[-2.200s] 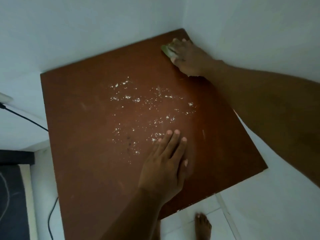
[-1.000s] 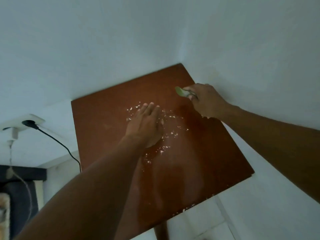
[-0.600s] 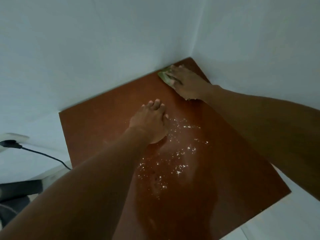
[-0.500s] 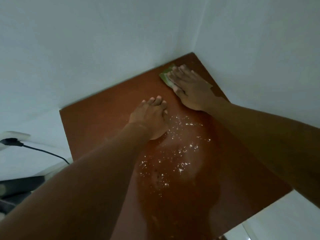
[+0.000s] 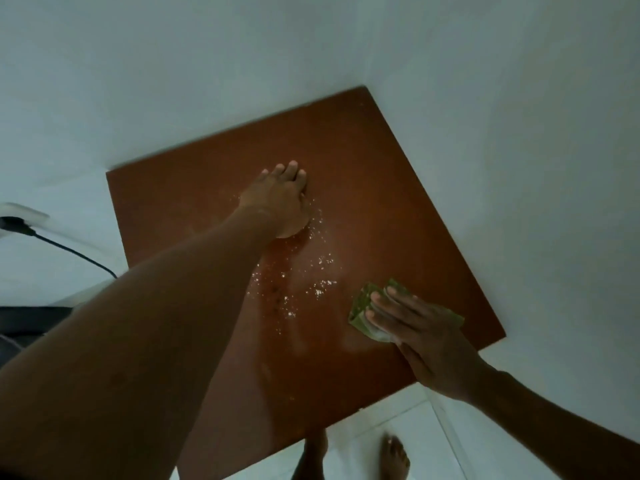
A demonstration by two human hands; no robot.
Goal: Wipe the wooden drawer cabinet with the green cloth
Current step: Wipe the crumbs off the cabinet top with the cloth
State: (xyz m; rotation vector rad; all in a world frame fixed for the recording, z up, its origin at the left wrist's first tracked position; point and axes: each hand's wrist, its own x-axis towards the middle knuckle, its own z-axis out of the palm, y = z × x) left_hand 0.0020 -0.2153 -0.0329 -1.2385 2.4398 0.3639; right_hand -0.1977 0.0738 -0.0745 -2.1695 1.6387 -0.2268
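Cabinet top speckled with crumbs; cloth at four o'clock, pinned flat under straight-fingered right hand, likely for sweeping; left hand flat, empty, at centre, bracing.

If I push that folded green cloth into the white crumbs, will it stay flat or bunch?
The folded green cloth looks soft, with uneven edges, so it probably bunches unless pressed. The right hand, fingers flat, likely keeps it spread. The reddish-brown wooden cabinet top looks glossy, so it should slide easily.
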